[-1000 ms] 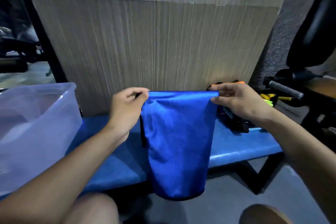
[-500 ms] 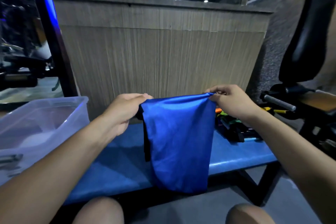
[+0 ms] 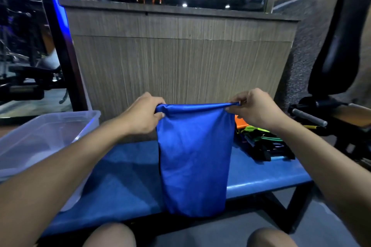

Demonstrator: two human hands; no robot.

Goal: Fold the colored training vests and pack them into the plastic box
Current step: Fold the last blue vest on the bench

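A blue training vest (image 3: 194,158) hangs folded lengthwise in front of me, its lower end dropping past the front edge of the blue bench (image 3: 261,176). My left hand (image 3: 144,114) pinches its top left corner and my right hand (image 3: 255,108) pinches the top right corner, stretching the top edge flat between them. The clear plastic box (image 3: 50,126) stands on the bench's left end, beside my left forearm. A pile of more vests (image 3: 261,142), orange, green and black, lies on the bench to the right, behind my right wrist.
A wood-grain counter wall (image 3: 180,62) rises right behind the bench. A black padded gym seat with a grey handle (image 3: 309,118) stands at the right. My two knees show at the bottom edge. Dark gym gear fills the far left.
Both hands have lifted and pulled the vest's top edge taut and level; half a second ago it sagged at an angle. The view has tilted upward.
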